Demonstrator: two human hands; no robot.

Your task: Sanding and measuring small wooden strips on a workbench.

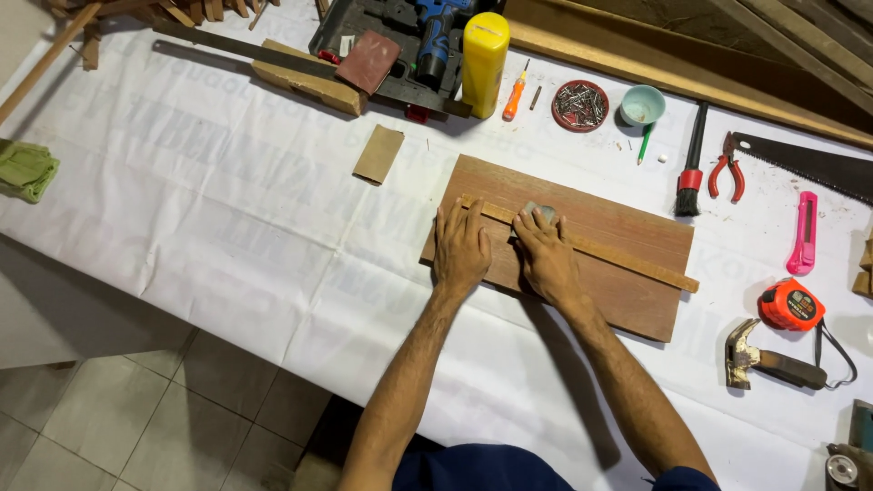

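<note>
White sheeting covers our desk (pixel 227 227), and at its middle lies a reddish wooden board (pixel 618 264) with a thin wooden strip (pixel 627 257) running across it. Our left hand (pixel 460 247) lies flat and spread on the strip's near end, while just beside it our right hand (pixel 546 257) curls around a small grey block (pixel 538 212) pressed onto the strip. If the left hand's pressure eases, we judge the strip could skid along the board, and knuckles close to the block risk a scrape.
</note>
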